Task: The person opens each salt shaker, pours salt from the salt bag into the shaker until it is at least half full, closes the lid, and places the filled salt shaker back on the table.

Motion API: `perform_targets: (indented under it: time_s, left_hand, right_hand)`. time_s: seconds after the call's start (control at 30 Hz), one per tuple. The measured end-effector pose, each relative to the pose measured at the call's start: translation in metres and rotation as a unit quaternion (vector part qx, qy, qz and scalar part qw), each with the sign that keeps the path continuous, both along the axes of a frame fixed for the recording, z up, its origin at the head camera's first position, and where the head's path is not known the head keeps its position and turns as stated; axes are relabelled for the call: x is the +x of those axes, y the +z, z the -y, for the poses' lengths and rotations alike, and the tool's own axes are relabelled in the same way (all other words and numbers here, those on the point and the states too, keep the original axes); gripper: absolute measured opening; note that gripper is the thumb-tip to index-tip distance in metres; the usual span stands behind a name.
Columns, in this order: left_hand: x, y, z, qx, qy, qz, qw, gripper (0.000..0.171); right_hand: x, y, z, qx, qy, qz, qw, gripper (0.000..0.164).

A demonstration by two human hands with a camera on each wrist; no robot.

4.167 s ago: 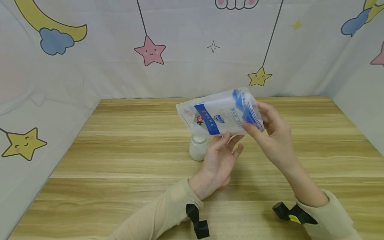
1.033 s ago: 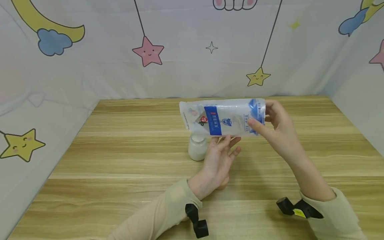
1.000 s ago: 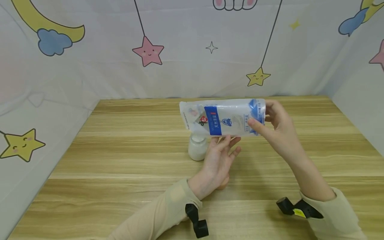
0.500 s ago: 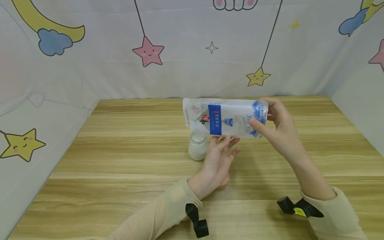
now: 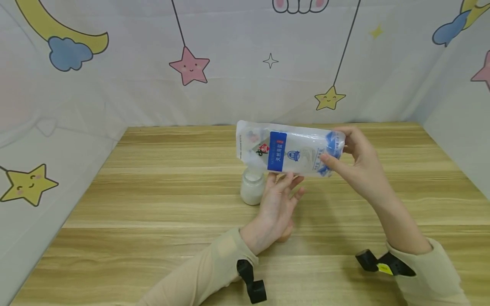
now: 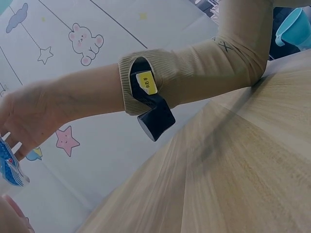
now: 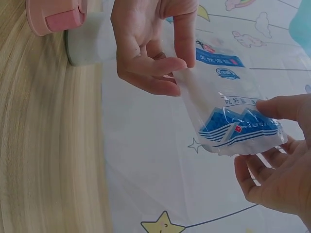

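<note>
A clear-and-white bag of salt [image 5: 302,151] with blue print is held sideways above the table. My right hand [image 5: 357,159] grips its right end, thumb in front and fingers behind. Along the bag's lower edge, the fingertips of my left hand [image 5: 276,208] hold it, one finger on the front face. Directly beneath the bag's left end stands a small glass jar [image 5: 252,189] with white contents. The right wrist view shows both hands on the bag, with a pink item [image 7: 56,14] beside the jar; the left hand mostly hides this item in the head view.
The wooden table [image 5: 160,238] spreads around the jar. White cloth with printed stars [image 5: 189,66] hangs at the back and sides. A light-blue cup-like container [image 6: 294,26] shows at the corner of the left wrist view.
The bag has swung from left end low to left end raised and moved slightly right, its right end lower now. My right hand has shifted slightly right. The left hand has barely moved.
</note>
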State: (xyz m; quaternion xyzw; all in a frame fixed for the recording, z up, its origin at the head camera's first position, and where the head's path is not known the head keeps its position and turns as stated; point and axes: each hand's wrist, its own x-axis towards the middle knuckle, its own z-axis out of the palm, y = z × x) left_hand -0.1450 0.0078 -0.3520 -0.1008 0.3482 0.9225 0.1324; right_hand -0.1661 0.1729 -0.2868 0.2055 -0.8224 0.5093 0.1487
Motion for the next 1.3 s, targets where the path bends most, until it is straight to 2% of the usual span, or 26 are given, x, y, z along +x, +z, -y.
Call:
perform_targets:
  time_s: [0.33, 0.67, 0.97, 1.3]
  left_hand:
    - [0.0, 0.001, 0.001, -0.008, -0.002, 0.009, 0.9999, 0.03]
    - [0.0, 0.002, 0.001, -0.019, 0.0, 0.016, 0.9997, 0.028]
    - [0.0, 0.001, 0.001, -0.017, 0.007, 0.014, 0.9997, 0.025]
    - [0.0, 0.001, 0.001, -0.018, 0.011, 0.015, 0.9997, 0.023]
  right_hand:
    - [-0.002, -0.001, -0.003, 0.02, 0.005, -0.004, 1.0, 0.05]
    - [0.0, 0.0, -0.005, 0.058, -0.006, 0.009, 0.998, 0.048]
    - [-0.001, 0.001, -0.008, 0.063, 0.007, 0.007, 0.998, 0.043]
    - [-0.004, 0.0, -0.014, 0.079, -0.003, 0.02, 0.997, 0.04]
